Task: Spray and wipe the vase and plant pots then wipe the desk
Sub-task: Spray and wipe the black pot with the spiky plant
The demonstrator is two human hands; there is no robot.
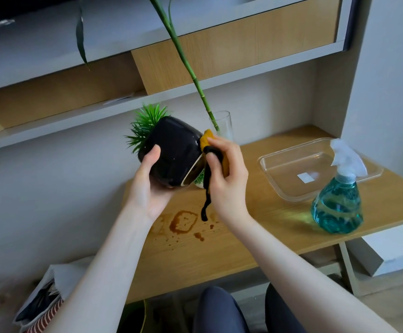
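Knees in dark trousers sit lowest in view, tucked under the near edge of the desk. Above them both forearms reach up over the desk's left part. Left hand is clamped round the side of a black pot, thumb on the glossy wall, fingers hidden behind and below; the pot is lifted clear of the desk and tipped so its green plant points up and left and its tan base faces the right hand. That hand is closed on a cloth, mustard with a dark part, pressed against the pot's lower rim; a dark tail of it hangs down toward the desk.

Behind the hands a glass vase with a long green stem stands near the desk's back edge. A second, white pot seems to stand behind the black one, mostly hidden. Toward the right edge lie a clear tray and, nearer the front, a spray bottle of blue liquid. Brown stains mark the desk near its left front, under the hands.

The step in hand looks like wiping the black pot's base and lower wall. To do it well, I would keep the left grip firm, since a glazed, sprayed surface is likely slippery, turn the pot bit by bit so the cloth meets every side, and gather the loose tail so it does not drag through the stains. The desk itself is not yet wiped.
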